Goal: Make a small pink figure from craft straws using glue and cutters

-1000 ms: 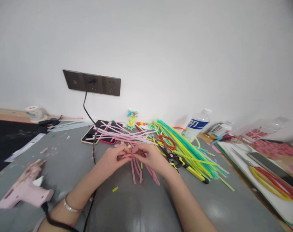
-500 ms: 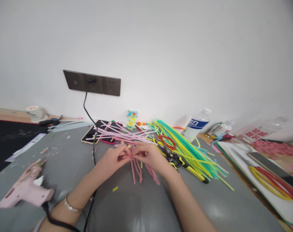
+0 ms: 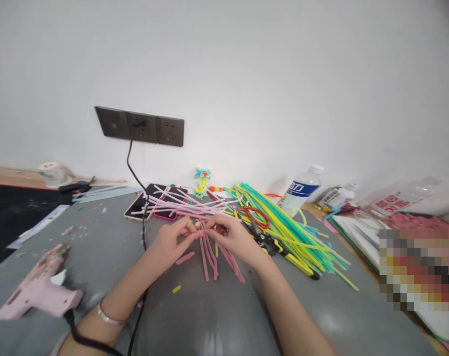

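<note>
My left hand (image 3: pixel 169 245) and my right hand (image 3: pixel 235 238) meet over the grey table (image 3: pixel 217 316), fingertips pinched together. Both are closed on a thin pink pipe cleaner (image 3: pixel 201 232) held between them. Under the hands lie several short pink pipe cleaner pieces (image 3: pixel 210 258), fanned toward me. One short pink piece (image 3: pixel 185 257) rests alone just below my left hand. Long pale pink pipe cleaners (image 3: pixel 180 206) are spread behind the hands.
A pink glue gun (image 3: pixel 39 290) lies at the left, its black cable (image 3: pixel 143 232) running to the wall sockets (image 3: pixel 140 126). Two phones (image 3: pixel 158 201), a green and yellow pipe cleaner pile (image 3: pixel 284 222), yellow-handled cutters (image 3: pixel 282 251) and a water bottle (image 3: pixel 302 188) lie beyond.
A short pink piece that was between my fingers now lies on the table below my left hand. Both hands have shifted slightly away from me.
</note>
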Demonstrator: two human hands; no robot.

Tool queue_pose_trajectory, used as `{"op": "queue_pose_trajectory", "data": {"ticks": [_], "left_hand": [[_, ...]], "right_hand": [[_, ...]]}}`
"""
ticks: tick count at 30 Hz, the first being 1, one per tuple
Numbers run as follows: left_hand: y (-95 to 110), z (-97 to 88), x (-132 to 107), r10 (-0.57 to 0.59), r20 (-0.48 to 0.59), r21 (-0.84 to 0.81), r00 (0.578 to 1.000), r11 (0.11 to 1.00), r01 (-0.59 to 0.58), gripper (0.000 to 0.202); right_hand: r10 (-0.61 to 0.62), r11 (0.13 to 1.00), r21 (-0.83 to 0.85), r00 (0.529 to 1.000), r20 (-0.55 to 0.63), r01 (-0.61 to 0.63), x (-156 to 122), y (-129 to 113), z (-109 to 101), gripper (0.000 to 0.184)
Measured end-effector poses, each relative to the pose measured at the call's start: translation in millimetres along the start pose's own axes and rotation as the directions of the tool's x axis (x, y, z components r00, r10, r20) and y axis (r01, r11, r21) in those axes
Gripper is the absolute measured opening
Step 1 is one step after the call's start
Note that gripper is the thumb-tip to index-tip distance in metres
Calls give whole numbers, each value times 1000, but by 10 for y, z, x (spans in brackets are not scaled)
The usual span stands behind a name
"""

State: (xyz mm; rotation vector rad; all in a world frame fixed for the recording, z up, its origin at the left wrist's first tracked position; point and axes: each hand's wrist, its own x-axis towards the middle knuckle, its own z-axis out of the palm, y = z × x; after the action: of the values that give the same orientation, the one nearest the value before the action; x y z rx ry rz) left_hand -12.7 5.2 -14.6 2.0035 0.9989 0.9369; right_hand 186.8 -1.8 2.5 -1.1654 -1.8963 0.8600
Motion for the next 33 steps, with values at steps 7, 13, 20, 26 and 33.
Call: {"op": "queue_pose_trajectory", "data": {"ticks": [7,13,20,26,33], "left_hand": [[-33,10,4,45,-28,91,999,995,-43,18],[-26,-1,-6,54,-6,146,999,988,-53,17],[-53,30,-21,68,49,223,996,972,-78,21],[-87,48,-12,21,38,208,999,978,-28,13],[-64,33,-47,-113,177,150,978,985,86,16]], "right_hand": [[200,964,167,978,60,-207,18,86,29,17],[264,933,226,959,100,-280,4,100,46,26],[251,959,130,968,33,-253,8,92,115,16],[151,988,-27,987,-57,-153,-9,77,127,11],[-102,953,-287,995,2,98,8,147,-144,10]]}}
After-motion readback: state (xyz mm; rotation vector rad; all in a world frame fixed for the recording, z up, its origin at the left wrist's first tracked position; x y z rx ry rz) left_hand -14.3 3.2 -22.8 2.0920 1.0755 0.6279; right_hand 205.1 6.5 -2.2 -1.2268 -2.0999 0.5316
